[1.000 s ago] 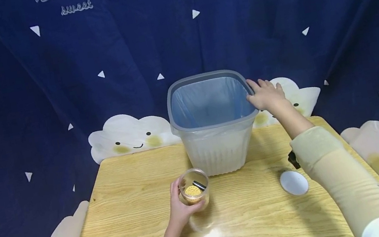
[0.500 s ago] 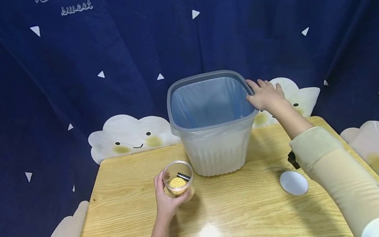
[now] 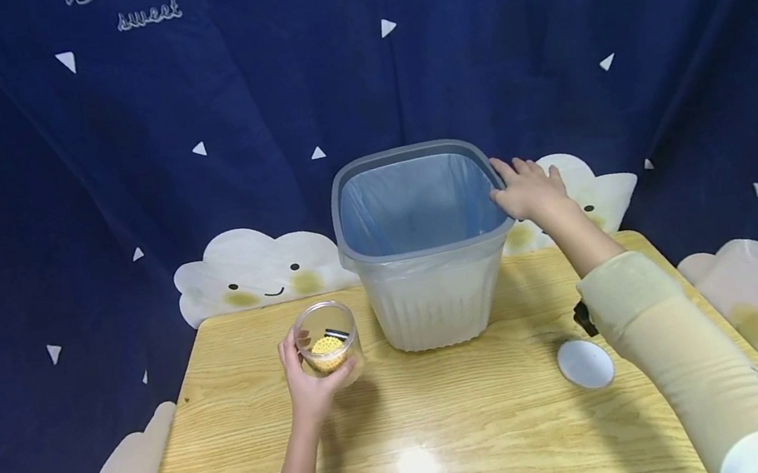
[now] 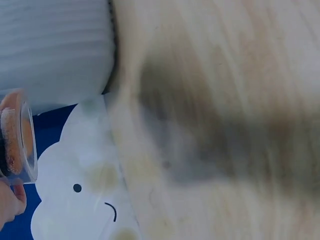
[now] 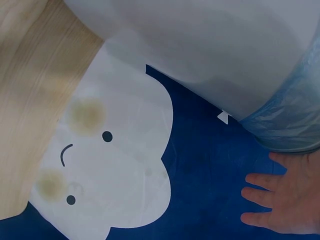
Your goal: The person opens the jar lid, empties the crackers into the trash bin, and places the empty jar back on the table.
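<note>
My left hand (image 3: 310, 391) grips a clear round jar (image 3: 353, 366) from its left side, fingers behind and thumb across the front. The jar's mouth is uncovered and tilts toward the head camera. Inside show a yellow, bumpy round piece (image 3: 327, 350) and a dark piece with a pale stripe (image 3: 337, 334). In the left wrist view the jar (image 4: 31, 145) appears at the left edge, held off the tabletop. With fingers spread, my right hand (image 3: 530, 187) rests against the right rim of a trash bin (image 3: 436, 298). Its straight fingers show in the right wrist view.
The bin stands at the back of the wooden table (image 3: 488, 420), with a grey rim (image 3: 419, 248) and a bluish liner (image 3: 411, 201). A white round disc, like a lid (image 3: 585, 363), lies at the right, near my right sleeve (image 3: 674, 354). Behind hangs a dark blue curtain (image 3: 230, 85).
My left hand has carried the jar leftward and slightly farther back, away from in front of the bin. My right hand has stayed at the rim.
</note>
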Motion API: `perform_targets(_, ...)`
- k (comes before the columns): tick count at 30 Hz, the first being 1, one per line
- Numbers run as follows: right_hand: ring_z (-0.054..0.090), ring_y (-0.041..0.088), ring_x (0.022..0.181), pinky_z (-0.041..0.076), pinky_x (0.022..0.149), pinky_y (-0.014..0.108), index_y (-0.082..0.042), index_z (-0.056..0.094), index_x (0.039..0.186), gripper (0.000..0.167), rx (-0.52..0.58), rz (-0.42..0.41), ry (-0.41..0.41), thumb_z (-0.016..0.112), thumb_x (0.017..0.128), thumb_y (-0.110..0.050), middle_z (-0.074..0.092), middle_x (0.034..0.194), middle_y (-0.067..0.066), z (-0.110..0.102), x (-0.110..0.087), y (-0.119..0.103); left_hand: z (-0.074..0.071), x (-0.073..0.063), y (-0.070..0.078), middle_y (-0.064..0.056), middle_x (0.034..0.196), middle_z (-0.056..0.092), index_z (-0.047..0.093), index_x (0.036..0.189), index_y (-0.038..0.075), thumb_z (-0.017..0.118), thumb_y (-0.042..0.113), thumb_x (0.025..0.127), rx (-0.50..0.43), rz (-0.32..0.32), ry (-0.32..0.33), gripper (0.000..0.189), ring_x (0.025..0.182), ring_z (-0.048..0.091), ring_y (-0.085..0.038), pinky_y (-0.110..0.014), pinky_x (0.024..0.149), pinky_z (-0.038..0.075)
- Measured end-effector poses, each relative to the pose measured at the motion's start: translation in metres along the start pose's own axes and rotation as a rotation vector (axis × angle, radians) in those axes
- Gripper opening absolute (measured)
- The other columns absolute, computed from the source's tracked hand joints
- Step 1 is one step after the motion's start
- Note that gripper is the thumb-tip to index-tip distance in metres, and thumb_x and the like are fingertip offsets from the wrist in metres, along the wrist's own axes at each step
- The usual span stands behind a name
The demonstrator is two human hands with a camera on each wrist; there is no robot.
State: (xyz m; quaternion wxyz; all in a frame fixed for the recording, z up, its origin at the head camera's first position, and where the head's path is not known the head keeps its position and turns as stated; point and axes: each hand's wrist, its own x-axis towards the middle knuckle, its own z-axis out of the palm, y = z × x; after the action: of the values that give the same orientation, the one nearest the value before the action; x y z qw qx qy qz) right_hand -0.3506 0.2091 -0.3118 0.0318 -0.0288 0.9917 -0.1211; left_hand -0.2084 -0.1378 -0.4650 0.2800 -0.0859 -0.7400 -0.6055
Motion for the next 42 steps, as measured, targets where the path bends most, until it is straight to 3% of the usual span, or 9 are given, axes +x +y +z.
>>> perform_targets(3,0.005,0.046,0.134,0.000,0.105,0.065,-0.010,0.010,0.147,0.062,0.001,0.001,0.001,0.035,0.095,-0.032,0.009,0.148,0.027,0.000,0.000,0.001,-0.002,0.006,0.003,-0.018,0.109,0.039,0.036,0.129,-0.009,0.081,-0.006,0.055,0.011,0.014,0.013,0.086,0.105,0.035,-0.040,-0.056,0.095,0.032)
perform_targets(10,0.004,0.045,0.135,-0.001,0.106,0.064,-0.010,0.009,0.147,0.062,0.002,0.005,-0.002,0.035,0.095,-0.032,0.008,0.148,0.027,0.000,0.000,0.001,-0.008,0.021,0.007,0.004,0.106,0.036,0.039,0.128,-0.005,0.082,-0.004,0.055,0.044,0.029,0.039,0.085,0.101,0.037,-0.013,-0.038,0.090,0.035)
perform_targets(14,0.004,0.045,0.135,0.000,0.106,0.064,-0.010,0.009,0.147,0.062,-0.001,0.003,-0.002,0.035,0.095,-0.032,0.009,0.148,0.027,0.000,0.001,0.001,-0.013,0.030,0.013,-0.017,0.107,0.041,0.039,0.127,-0.006,0.081,-0.005,0.055,0.056,0.063,0.060,0.084,0.103,0.039,-0.028,-0.029,0.087,0.034)
perform_targets(17,0.004,0.045,0.135,0.000,0.106,0.065,-0.010,0.009,0.147,0.062,-0.001,-0.003,-0.003,0.035,0.095,-0.032,0.009,0.148,0.027,0.000,0.002,0.001,-0.016,0.038,0.022,-0.035,0.108,0.037,0.039,0.126,-0.009,0.080,-0.006,0.054,0.060,0.095,0.076,0.083,0.102,0.035,-0.045,-0.023,0.086,0.032)
perform_targets(20,0.004,0.045,0.135,-0.001,0.106,0.065,-0.010,0.009,0.147,0.062,0.001,-0.003,-0.003,0.035,0.095,-0.032,0.009,0.148,0.027,-0.001,0.001,0.000,-0.018,0.046,0.024,-0.036,0.109,0.037,0.039,0.126,-0.009,0.080,-0.006,0.053,0.076,0.127,0.092,0.084,0.102,0.034,-0.045,-0.019,0.086,0.031)
perform_targets(24,0.004,0.045,0.135,-0.001,0.106,0.065,-0.010,0.008,0.147,0.062,-0.001,0.000,-0.007,0.035,0.096,-0.032,0.008,0.148,0.027,-0.001,0.000,0.001,-0.021,0.059,0.013,-0.033,0.113,0.037,0.040,0.128,-0.004,0.082,-0.004,0.051,0.083,0.129,0.099,0.088,0.107,0.035,-0.042,-0.025,0.090,0.031)
perform_targets(28,0.003,0.045,0.135,-0.002,0.105,0.065,-0.011,0.008,0.147,0.062,-0.002,-0.002,-0.013,0.034,0.096,-0.032,0.007,0.148,0.027,-0.001,-0.001,0.001,-0.022,0.071,0.003,-0.024,0.117,0.037,0.041,0.130,0.004,0.085,0.000,0.050,0.124,0.103,0.102,0.092,0.111,0.037,-0.030,-0.032,0.092,0.034)
perform_targets(33,0.004,0.045,0.135,-0.001,0.106,0.065,-0.010,0.009,0.147,0.062,-0.009,-0.003,-0.005,0.034,0.096,-0.032,0.008,0.148,0.027,-0.002,-0.001,0.001,-0.020,0.083,0.006,-0.019,0.118,0.038,0.043,0.129,0.005,0.085,0.007,0.050,0.160,0.132,0.100,0.090,0.111,0.037,-0.021,-0.040,0.093,0.038)
perform_targets(42,0.007,0.045,0.134,0.002,0.106,0.064,-0.009,0.011,0.147,0.061,-0.024,-0.009,0.010,0.035,0.095,-0.031,0.010,0.147,0.028,0.000,-0.001,0.001,-0.021,0.100,0.019,-0.019,0.113,0.038,0.044,0.129,0.005,0.086,0.011,0.049,0.212,0.168,0.069,0.090,0.108,0.036,-0.025,-0.041,0.094,0.036)
